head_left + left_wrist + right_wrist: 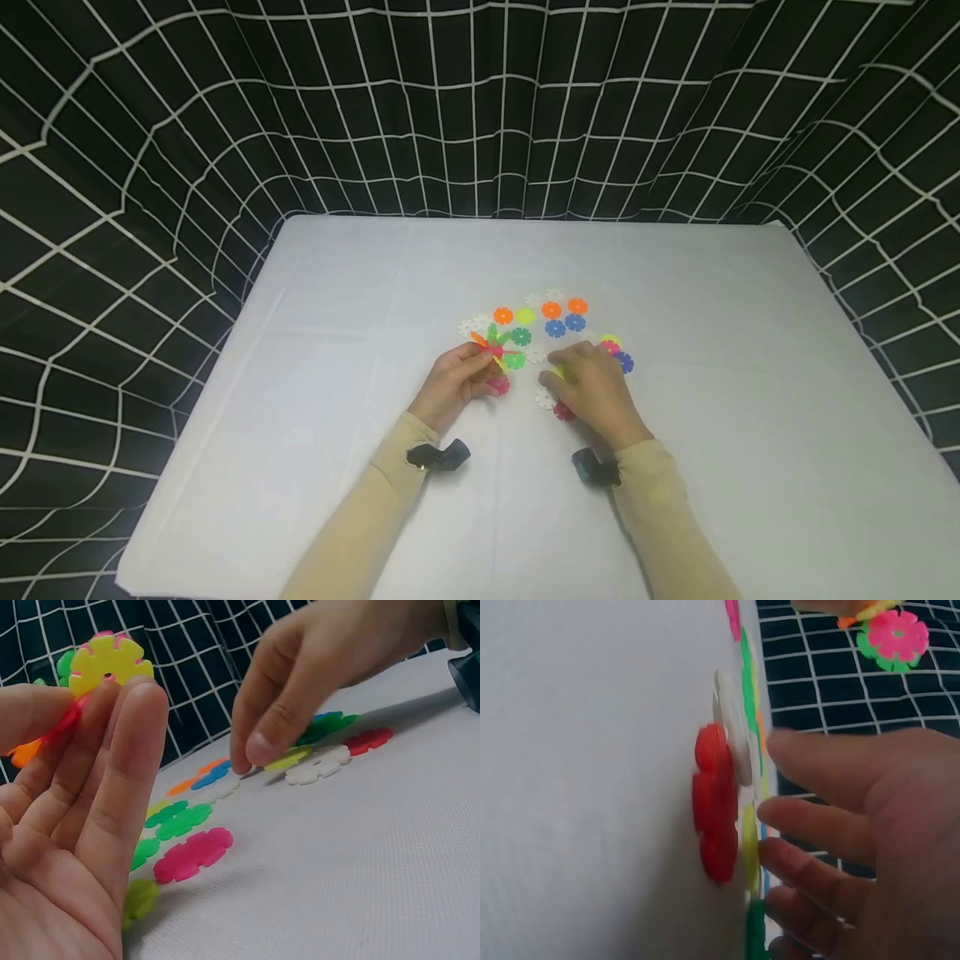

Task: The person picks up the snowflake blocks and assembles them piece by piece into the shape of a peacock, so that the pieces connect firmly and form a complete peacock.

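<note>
My left hand [453,379] pinches a small cluster of interlocking snowflake discs [492,351] between thumb and fingers, held above the table. In the left wrist view a yellow disc [111,666] of this cluster faces the camera, with pink, green and orange ones behind. Over the loose discs, my right hand [596,387] points its fingers down at the tabletop with nothing between them. Close by its fingertips lies a yellow disc [289,758], beside a white disc [318,766]. A red disc [715,802] rests near this hand in the right wrist view.
Loose discs lie spread across the white tablecloth [360,300]: orange [551,310], blue [555,328], green [521,337] and several more. A pink disc [193,855] sits beside the left hand. A black curtain with white grid lines [495,108] surrounds the table.
</note>
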The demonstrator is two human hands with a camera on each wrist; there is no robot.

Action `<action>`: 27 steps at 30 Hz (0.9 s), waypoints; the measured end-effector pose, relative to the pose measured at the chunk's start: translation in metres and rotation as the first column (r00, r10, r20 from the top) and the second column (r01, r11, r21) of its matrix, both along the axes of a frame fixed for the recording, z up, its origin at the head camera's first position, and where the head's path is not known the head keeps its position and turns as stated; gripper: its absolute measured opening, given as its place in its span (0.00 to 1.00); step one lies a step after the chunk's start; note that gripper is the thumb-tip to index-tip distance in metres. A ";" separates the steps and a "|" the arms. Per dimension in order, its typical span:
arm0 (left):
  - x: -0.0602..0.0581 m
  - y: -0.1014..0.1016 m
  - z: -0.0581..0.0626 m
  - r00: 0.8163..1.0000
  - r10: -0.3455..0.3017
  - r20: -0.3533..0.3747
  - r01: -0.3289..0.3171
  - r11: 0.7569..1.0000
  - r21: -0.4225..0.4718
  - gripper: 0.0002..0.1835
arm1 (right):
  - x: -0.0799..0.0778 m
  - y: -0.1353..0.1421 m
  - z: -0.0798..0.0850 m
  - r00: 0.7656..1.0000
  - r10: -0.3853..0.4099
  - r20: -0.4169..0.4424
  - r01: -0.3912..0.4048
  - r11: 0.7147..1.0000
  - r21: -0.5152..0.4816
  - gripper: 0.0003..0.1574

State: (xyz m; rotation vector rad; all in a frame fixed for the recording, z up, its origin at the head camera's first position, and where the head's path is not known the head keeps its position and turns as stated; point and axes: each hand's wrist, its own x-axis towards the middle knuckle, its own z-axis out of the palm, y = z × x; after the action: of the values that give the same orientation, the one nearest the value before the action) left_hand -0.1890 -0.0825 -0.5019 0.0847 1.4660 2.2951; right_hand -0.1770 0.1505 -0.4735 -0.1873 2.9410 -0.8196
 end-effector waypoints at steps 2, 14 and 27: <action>0.000 0.000 0.000 1.000 0.007 -0.001 -0.007 1.000 0.012 0.05 | 0.000 0.001 0.000 0.999 0.030 -0.011 -0.029 0.998 0.050 0.24; 0.000 0.000 0.000 0.998 0.062 0.020 -0.064 0.986 0.151 0.12 | -0.003 0.012 -0.004 0.995 -0.005 -0.098 0.006 1.000 0.011 0.18; -0.001 0.000 -0.004 0.998 0.053 0.020 -0.055 0.988 0.146 0.09 | -0.003 0.016 0.003 0.999 -0.041 0.020 0.040 0.998 0.039 0.17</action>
State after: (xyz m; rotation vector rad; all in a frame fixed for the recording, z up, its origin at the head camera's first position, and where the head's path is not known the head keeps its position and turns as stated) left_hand -0.1904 -0.0828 -0.5061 0.0698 1.3056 2.4392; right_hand -0.1798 0.1670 -0.4703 -0.1166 2.9480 -0.7648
